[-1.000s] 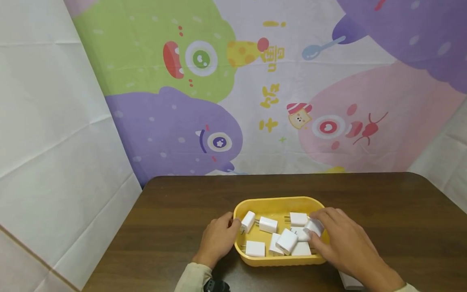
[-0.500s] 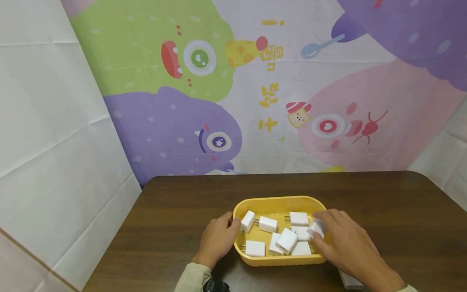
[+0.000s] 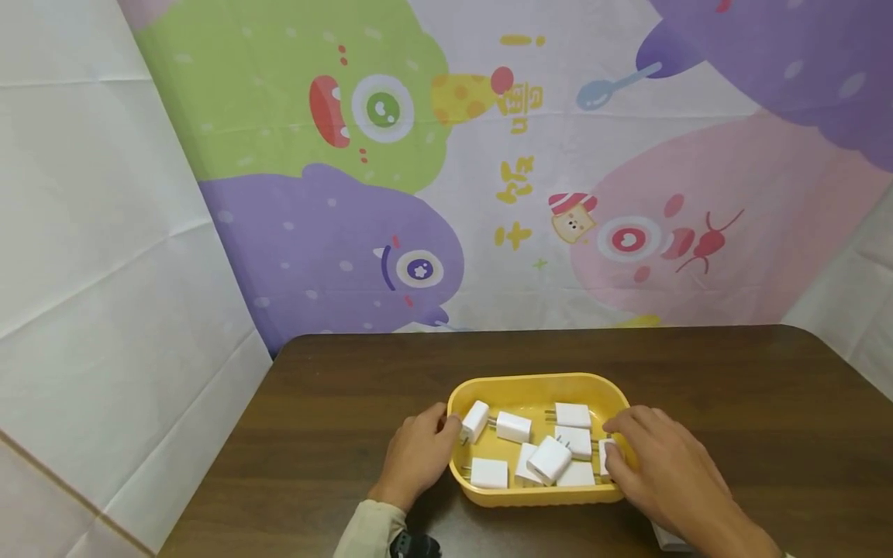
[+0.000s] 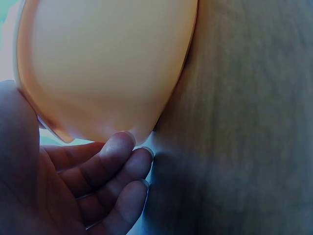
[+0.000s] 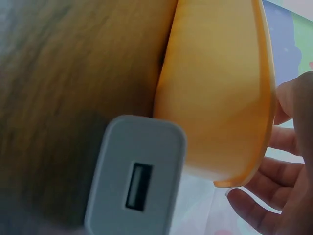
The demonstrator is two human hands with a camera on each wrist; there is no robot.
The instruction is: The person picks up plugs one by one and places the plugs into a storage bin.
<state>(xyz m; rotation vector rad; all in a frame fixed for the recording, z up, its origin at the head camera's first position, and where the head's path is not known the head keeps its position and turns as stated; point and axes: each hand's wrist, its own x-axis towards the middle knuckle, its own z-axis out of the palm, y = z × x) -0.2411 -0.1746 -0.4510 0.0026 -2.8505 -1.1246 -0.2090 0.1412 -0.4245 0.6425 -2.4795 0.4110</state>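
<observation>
A yellow plastic tray [image 3: 537, 496] on the table holds several white USB wall chargers with metal prongs, such as this charger [image 3: 488, 473] at its front left. My left hand [image 3: 416, 453] holds the tray's left end, thumb at the rim and fingers curved along the outside wall, as the left wrist view shows. My right hand [image 3: 673, 469] is over the right rim, thumb and fingertips just inside and spread apart. Partly hidden behind that thumb, another charger [image 3: 605, 459] lies against the right wall. In the right wrist view, the fingers reach over the tray's rim [image 5: 266, 98].
Outside the tray, beneath my right forearm, lies one more white charger [image 5: 134, 176] on the dark wooden table [image 3: 349, 403], its USB port showing. A cartoon-printed cloth [image 3: 516, 294] hangs behind the table, and white sheeting [image 3: 105, 232] lines the left side.
The charger that my right fingers held has come down into the tray's right end, and the fingers have let go. My right hand moved slightly right; the left hand stayed put.
</observation>
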